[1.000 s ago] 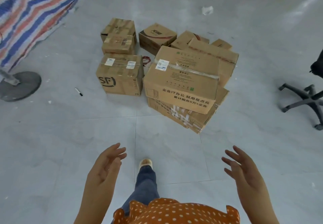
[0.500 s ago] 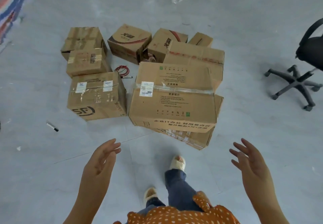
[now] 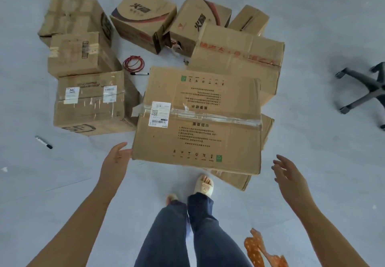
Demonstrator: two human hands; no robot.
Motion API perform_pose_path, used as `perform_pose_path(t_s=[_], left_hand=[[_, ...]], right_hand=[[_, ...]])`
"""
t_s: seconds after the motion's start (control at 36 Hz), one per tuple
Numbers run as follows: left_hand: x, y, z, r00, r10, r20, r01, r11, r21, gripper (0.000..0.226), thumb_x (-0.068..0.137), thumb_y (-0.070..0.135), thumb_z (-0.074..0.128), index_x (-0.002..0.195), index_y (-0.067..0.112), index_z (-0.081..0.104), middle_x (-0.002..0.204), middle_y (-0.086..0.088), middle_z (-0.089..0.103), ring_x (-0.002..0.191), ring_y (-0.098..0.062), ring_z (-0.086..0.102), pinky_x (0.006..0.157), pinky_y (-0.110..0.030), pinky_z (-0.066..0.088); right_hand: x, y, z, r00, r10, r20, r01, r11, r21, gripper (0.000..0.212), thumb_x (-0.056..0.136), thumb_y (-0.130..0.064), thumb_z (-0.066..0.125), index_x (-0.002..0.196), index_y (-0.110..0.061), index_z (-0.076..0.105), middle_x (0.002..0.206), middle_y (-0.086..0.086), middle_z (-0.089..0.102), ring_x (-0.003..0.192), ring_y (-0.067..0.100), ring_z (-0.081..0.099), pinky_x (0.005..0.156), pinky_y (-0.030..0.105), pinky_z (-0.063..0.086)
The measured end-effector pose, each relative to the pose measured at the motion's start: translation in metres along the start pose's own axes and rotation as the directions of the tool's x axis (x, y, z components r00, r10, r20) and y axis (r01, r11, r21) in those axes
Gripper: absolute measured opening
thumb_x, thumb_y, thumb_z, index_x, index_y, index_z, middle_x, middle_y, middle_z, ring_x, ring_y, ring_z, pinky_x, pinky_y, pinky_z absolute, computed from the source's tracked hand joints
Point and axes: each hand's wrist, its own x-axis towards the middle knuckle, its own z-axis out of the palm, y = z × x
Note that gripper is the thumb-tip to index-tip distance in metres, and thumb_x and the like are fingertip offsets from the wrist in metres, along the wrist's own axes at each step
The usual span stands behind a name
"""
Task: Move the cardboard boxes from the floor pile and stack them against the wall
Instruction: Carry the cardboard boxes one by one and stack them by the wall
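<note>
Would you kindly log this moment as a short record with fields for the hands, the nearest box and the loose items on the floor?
left hand: open, at the near left corner of the big taped box
right hand: open, apart from that box's right edge
big taped box: lies on another box
SF box: left of it, on the floor
loose items: red cable coil, two markers
office chair base: far right

Bare storeroom: taped shipping boxes (image 3: 198, 118), grey tiled floor (image 3: 52, 183), office-chair base (image 3: 364, 87).
</note>
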Motion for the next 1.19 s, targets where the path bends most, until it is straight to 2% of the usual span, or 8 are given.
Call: perform_pose_path(t_s=[0.19,0.28,0.42,0.72,0.81,0.86,0.97,1.19], left_hand=[[0.094,-0.033,0.038,0.979,-0.204,-0.024,0.204,0.962,0.182,0.048,0.099,0.031,0.046,0.143,0.012,0.04,0.146,-0.009,0.042,0.13,-0.028,0.043,0.096,-0.034,0.035],[0.126,-0.05,0.045,0.963,-0.261,0.068,0.237,0.94,0.247,0.047,0.1,0.039,0.042,0.138,0.011,0.046,0.134,-0.007,0.051,0.12,-0.03,0.048,0.09,-0.037,0.04],[0.155,-0.07,0.056,0.925,-0.356,0.133,0.346,0.933,0.093,0.051,0.094,0.043,0.053,0.137,0.017,0.045,0.135,-0.004,0.054,0.122,-0.027,0.051,0.102,-0.044,0.042],[0.157,-0.073,0.053,0.895,-0.389,0.219,0.423,0.895,-0.138,0.05,0.093,0.039,0.053,0.139,0.021,0.043,0.128,0.0,0.057,0.116,-0.021,0.054,0.097,-0.041,0.044],[0.154,-0.062,0.04,0.918,-0.334,0.214,0.37,0.915,-0.159,0.049,0.095,0.035,0.052,0.141,0.021,0.042,0.132,0.001,0.056,0.118,-0.021,0.054,0.098,-0.041,0.044],[0.153,-0.053,0.029,0.929,-0.301,0.216,0.34,0.923,-0.178,0.05,0.095,0.034,0.052,0.143,0.023,0.041,0.135,0.001,0.054,0.122,-0.024,0.053,0.1,-0.047,0.044],[0.147,-0.024,0.007,0.95,-0.232,0.209,0.284,0.921,-0.267,0.046,0.098,0.03,0.048,0.144,0.026,0.041,0.141,0.005,0.049,0.127,-0.02,0.048,0.097,-0.057,0.044],[0.1,0.019,-0.044,0.97,-0.163,0.181,0.219,0.909,-0.354,0.041,0.103,0.023,0.039,0.142,0.033,0.041,0.144,0.011,0.043,0.131,-0.019,0.041,0.092,-0.059,0.047]], right_hand=[[0.084,0.03,0.046,0.974,0.226,0.034,-0.223,0.972,-0.067,0.047,0.101,-0.031,0.041,0.146,-0.016,0.035,0.147,0.008,0.042,0.128,0.027,0.046,0.103,0.039,0.037],[0.104,0.048,0.07,0.937,0.343,0.069,-0.342,0.939,-0.028,0.054,0.1,-0.039,0.039,0.148,-0.015,0.03,0.148,0.008,0.041,0.131,0.029,0.043,0.105,0.042,0.035],[0.12,0.07,0.101,0.901,0.431,0.046,-0.434,0.895,0.107,0.054,0.1,-0.047,0.034,0.143,-0.014,0.037,0.126,0.002,0.049,0.118,0.026,0.046,0.102,0.043,0.039],[0.119,0.067,0.094,0.919,0.395,-0.02,-0.362,0.862,0.355,0.04,0.101,-0.038,0.042,0.134,-0.018,0.052,0.118,-0.005,0.057,0.118,0.02,0.052,0.108,0.046,0.039],[0.113,0.05,0.083,0.937,0.35,-0.003,-0.318,0.857,0.406,0.06,0.09,-0.055,0.049,0.135,-0.016,0.052,0.12,-0.007,0.059,0.121,0.019,0.053,0.108,0.043,0.039],[0.108,0.034,0.073,0.949,0.316,0.008,-0.288,0.855,0.431,0.064,0.085,-0.062,0.049,0.134,-0.02,0.052,0.118,-0.01,0.061,0.118,0.016,0.055,0.104,0.041,0.042],[0.099,-0.006,0.052,0.964,0.266,0.011,-0.243,0.861,0.447,0.025,0.103,-0.035,0.035,0.122,-0.03,0.052,0.106,-0.012,0.061,0.095,0.011,0.058,0.08,0.039,0.049],[0.054,-0.049,0.019,0.979,0.199,0.052,-0.202,0.887,0.416,0.028,0.104,-0.038,0.031,0.117,-0.03,0.054,0.111,-0.005,0.06,0.09,0.016,0.058,0.07,0.039,0.046]])
